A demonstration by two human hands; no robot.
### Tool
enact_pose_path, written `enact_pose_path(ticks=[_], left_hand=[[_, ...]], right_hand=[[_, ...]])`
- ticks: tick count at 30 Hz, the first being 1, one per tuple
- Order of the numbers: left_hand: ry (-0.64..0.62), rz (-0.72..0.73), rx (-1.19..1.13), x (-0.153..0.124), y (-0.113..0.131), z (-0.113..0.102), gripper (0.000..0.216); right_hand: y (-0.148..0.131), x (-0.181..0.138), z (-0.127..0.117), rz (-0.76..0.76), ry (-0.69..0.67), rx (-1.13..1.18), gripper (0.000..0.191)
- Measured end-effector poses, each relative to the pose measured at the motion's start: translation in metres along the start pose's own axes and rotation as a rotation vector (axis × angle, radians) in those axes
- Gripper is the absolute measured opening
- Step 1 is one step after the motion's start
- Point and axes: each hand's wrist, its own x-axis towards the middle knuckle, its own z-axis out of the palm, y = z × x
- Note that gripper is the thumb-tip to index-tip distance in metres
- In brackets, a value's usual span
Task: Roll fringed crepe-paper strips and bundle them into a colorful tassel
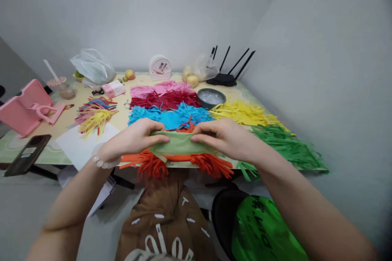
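A strip of light green paper (179, 142) is stretched between my two hands above the front edge of the table. My left hand (143, 136) pinches its left end between thumb and fingers, and my right hand (222, 136) pinches the right end. Under and in front of it lies orange fringed paper (180, 158), some of it hanging over the table edge. Just behind my hands sits blue fringed paper (170, 119), followed by dark red (163, 100) and pink fringed paper (159, 89). Yellow (245, 112) and green fringed paper (281, 147) spread out on the right.
A bowl (211, 97) and a black router (223, 79) stand at the back right. On the left are a pink stand (27, 108), a phone (28, 155), a drink cup (65, 89), mixed paper strips (96, 116) and a plastic bag (93, 67). A bin with a green bag (266, 228) is below.
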Motion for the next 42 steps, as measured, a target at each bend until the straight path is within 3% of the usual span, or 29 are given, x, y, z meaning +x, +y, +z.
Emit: enact_pose_path(ticks=[7,10,13,15,19,26,34,42], left_hand=[[-0.065,0.003,0.012,0.006,0.002,-0.006,0.033],[-0.062,0.006,0.014,0.007,0.002,-0.007,0.032],[-0.048,0.002,0.022,0.007,0.003,-0.007,0.031],[-0.025,0.003,0.020,0.007,0.003,-0.006,0.030],[0.016,-0.013,-0.040,0.003,0.002,-0.002,0.028],[0.184,-0.022,-0.226,-0.006,-0.002,0.009,0.022],[0.146,-0.054,-0.356,-0.005,-0.005,0.010,0.030],[0.080,-0.030,-0.237,-0.003,-0.002,0.002,0.030]], right_hand=[[0.002,-0.002,0.001,0.004,0.037,-0.010,0.015],[0.002,-0.003,0.000,0.013,0.057,0.019,0.004],[0.005,-0.002,-0.001,0.022,0.049,0.034,0.010],[0.007,-0.002,-0.001,0.006,0.050,0.028,0.006],[0.008,-0.004,0.002,0.031,0.097,0.096,0.019],[0.009,-0.014,0.017,0.080,0.284,0.291,0.018],[0.006,-0.025,0.022,0.126,0.352,0.323,0.020],[0.004,-0.029,0.027,0.117,0.361,0.397,0.014]])
